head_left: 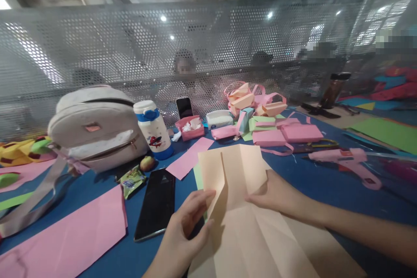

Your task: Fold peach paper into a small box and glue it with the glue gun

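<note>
The cream sheet (233, 182) lay between the two hands, its long axis running roughly from 6 to 12 o'clock, the far end leaning slightly toward 11. It was creased lengthwise, with side flaps raised at that end. The right hand (276, 191) had closed on the 3 o'clock edge, thumb on the inner face and fingers mostly hidden behind. The left hand (187, 230) was half open at the 9 o'clock side, fingertips touching the raised flap, thumb apart from them; whether it gripped could not be told. Both hands were close to the sheet, the right touching farther up its side.

From the left hand, the phone (156, 204) lay at 10 o'clock; from the right, the glue gun (352, 160) lay at 2.
</note>
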{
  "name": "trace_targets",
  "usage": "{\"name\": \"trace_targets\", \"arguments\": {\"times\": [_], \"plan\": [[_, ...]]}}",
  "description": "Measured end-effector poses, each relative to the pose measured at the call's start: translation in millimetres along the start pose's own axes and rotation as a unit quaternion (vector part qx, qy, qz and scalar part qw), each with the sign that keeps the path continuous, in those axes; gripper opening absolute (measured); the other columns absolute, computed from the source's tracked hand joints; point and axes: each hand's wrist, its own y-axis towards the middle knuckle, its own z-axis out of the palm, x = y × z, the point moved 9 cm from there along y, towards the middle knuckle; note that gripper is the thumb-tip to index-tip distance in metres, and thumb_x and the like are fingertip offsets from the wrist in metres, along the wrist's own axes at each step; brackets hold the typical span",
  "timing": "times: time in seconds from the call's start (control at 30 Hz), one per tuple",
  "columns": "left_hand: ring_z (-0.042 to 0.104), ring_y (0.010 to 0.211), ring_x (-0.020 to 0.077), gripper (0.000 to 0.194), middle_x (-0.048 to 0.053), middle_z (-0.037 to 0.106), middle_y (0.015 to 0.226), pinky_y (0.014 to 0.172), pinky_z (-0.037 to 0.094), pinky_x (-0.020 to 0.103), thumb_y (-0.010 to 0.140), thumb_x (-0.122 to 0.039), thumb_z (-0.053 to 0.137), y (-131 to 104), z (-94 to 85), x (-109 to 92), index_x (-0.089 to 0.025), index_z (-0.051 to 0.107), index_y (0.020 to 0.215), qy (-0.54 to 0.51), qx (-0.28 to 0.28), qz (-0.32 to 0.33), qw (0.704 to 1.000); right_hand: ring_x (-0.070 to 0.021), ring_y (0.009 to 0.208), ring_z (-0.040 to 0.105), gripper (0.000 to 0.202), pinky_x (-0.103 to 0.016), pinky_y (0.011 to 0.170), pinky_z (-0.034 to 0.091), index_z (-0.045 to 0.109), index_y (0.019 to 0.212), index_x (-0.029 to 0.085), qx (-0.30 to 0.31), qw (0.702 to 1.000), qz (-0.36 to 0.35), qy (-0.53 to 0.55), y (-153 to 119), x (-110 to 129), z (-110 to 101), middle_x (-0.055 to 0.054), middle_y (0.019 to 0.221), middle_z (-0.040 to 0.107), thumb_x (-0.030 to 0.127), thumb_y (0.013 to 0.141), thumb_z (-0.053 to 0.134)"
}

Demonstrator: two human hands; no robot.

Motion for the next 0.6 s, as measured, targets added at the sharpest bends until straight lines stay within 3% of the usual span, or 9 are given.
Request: {"name": "trace_targets", "arguments": {"times": [0.13,0.3,0.4,0.5,0.6], "plan": [[0.053,0.133,0.0246,0.035,0.007,0.058,0.133,0.115,0.039,0.033,0.093,-0.032,0.061,-2.5,-0.7,1.3,-0.029,0.065,0.127,0.014,0.008,-0.015,1.000,-0.0299,0.095,0.073,0.036,-0.033,0.078,0.058,0.073,0.103,0.014,-0.012,1.000,-0.025,-0.005,-3.2,6.5,-3.7,-0.011,0.098,0.078,0.024,0.068,0.073],[0.050,0.135,0.0262,0.037,0.009,0.058,0.136,0.116,0.038,0.035,0.093,-0.033,0.060,-4.8,-0.1,1.8,-0.027,0.063,0.130,0.050,0.029,-0.023,0.998,-0.0295,0.086,0.073,0.048,-0.035,0.075,0.057,0.068,0.110,0.014,-0.040,0.997,0.005,-0.059,-5.1,4.2,-8.4,-0.011,0.094,0.077,0.030,0.066,0.077],[0.051,0.135,0.0264,0.048,0.010,0.054,0.144,0.116,0.039,0.037,0.092,-0.034,0.061,-7.6,2.3,1.8,-0.028,0.053,0.139,0.047,0.022,-0.028,0.998,-0.0292,0.090,0.071,0.048,-0.037,0.080,0.056,0.067,0.112,0.016,-0.045,0.996,-0.016,-0.079,-3.7,10.3,-10.3,-0.010,0.100,0.076,0.030,0.068,0.077],[0.045,0.141,0.0268,0.064,0.007,0.044,0.155,0.118,0.036,0.038,0.091,-0.036,0.064,-10.9,1.2,-0.9,-0.032,0.037,0.148,0.039,-0.020,-0.030,0.999,-0.0310,0.097,0.069,0.045,-0.040,0.086,0.054,0.067,0.112,0.017,-0.023,0.995,-0.035,-0.087,-2.1,13.7,-11.2,-0.011,0.107,0.074,0.028,0.070,0.075],[0.040,0.144,0.0283,0.068,0.007,0.038,0.159,0.120,0.032,0.040,0.090,-0.033,0.065,-11.7,4.2,-1.5,-0.033,0.034,0.151,0.049,-0.019,-0.036,0.998,-0.0302,0.108,0.065,0.048,-0.041,0.089,0.054,0.059,0.126,0.018,-0.020,0.993,-0.101,-0.054,-4.1,19.0,-15.2,-0.013,0.120,0.068,0.034,0.082,0.067]]}}
